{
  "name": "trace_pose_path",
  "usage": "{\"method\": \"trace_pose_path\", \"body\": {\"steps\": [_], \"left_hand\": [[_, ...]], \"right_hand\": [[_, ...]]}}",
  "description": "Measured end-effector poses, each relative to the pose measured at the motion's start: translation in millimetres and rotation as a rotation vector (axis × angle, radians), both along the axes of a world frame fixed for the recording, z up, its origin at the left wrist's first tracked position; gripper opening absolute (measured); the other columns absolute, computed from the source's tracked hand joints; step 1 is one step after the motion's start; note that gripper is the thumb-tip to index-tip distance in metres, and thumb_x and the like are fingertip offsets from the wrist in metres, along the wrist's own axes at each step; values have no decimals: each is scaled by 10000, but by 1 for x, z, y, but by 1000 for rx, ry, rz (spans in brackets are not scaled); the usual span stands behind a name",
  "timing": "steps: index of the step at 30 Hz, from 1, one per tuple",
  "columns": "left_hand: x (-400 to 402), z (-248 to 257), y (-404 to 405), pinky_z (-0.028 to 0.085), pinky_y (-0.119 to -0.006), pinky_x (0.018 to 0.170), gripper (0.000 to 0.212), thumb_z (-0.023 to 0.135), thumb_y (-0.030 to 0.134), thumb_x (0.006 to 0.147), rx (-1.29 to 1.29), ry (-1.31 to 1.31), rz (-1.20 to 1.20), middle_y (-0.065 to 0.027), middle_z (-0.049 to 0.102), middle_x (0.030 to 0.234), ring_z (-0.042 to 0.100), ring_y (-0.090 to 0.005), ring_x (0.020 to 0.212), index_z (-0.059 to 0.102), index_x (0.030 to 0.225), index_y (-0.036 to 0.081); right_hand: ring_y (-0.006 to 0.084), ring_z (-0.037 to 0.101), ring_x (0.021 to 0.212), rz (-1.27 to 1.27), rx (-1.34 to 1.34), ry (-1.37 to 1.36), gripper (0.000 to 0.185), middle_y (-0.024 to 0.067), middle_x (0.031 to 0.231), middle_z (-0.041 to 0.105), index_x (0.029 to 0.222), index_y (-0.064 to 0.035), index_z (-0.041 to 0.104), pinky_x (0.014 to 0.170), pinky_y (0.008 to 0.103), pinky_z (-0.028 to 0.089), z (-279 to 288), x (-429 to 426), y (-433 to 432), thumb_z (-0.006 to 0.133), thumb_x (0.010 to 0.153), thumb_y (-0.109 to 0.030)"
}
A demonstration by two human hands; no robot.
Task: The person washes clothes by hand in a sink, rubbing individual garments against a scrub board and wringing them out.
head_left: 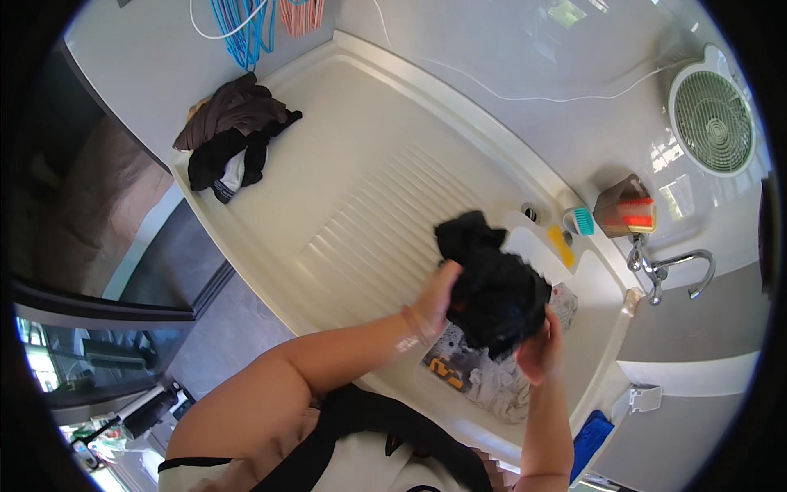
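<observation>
A bunched black cloth garment (501, 283) is held up between both of my hands, over the edge where the ribbed washboard (375, 215) meets the sink basin (599, 301). My left hand (435, 298) grips its left side, with the thumb on top. My right hand (541, 347) holds the lower right side; some of its fingers are hidden behind the fabric. Below the bundle, light wet clothes (501, 390) lie in the basin, beside a dark printed cloth (452, 350) with yellow shapes. The black garment hides part of the basin.
Dark clothes (237, 117) are heaped at the slab's far left corner. A teal-bristled brush (581, 221), a yellow item (561, 246) and a holder (618, 206) line the back ledge near the chrome faucet (679, 264). A fan (713, 123) and blue hangers (243, 31) are by the walls.
</observation>
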State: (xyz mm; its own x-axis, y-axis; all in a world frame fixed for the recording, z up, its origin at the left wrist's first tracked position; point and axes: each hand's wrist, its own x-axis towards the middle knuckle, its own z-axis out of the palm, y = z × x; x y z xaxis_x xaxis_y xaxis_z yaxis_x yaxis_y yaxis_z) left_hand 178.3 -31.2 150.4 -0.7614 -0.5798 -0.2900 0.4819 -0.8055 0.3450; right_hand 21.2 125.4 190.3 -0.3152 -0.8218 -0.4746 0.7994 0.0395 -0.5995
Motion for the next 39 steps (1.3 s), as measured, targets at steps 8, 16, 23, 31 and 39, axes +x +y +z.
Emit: {"method": "trace_pose_path", "body": {"steps": [8,16,23,31,39], "left_hand": [[146,21,-114,364,-402,1062,561,333,513,950,-106,-90,561,-45,501,1347,470,-225,1239,466,1342,134],[268,14,-192,297,-407,1051,665,650,116,800,-1209,-1330,1136,-143,483,1301,446,-282,1205,341,1379,7],[194,51,-195,135,-547,1109,479,645,196,742,-2360,-1513,131,-98,441,1377,344,-320,1313,576,1214,147],[218,4,-255,136,-531,1116,663,688,155,702,-2525,-1970,-70,4,331,1478,248,-250,1387,485,1322,270],[181,0,-283,90,-558,1113,686,640,175,770,-2234,-2319,-287,17,254,1517,204,-215,1407,386,1397,287]], "right_hand": [[305,387,1229,211,-309,-26,707,159,1437,295,1455,-107,273,1077,396,287,32,118,-177,524,844,-358],[206,110,1423,680,-155,545,674,71,1566,94,1464,-147,294,1138,400,97,-44,228,-304,591,890,-337],[205,496,1170,623,-80,438,413,109,1314,497,1337,-99,481,990,368,378,-44,186,-259,535,940,-198],[156,632,866,-209,355,927,224,89,984,663,1111,12,605,749,283,518,-79,16,-21,479,935,-41],[367,494,1200,828,1269,1250,672,232,1303,496,1333,-81,468,961,498,426,-122,-20,188,696,762,-354]]}}
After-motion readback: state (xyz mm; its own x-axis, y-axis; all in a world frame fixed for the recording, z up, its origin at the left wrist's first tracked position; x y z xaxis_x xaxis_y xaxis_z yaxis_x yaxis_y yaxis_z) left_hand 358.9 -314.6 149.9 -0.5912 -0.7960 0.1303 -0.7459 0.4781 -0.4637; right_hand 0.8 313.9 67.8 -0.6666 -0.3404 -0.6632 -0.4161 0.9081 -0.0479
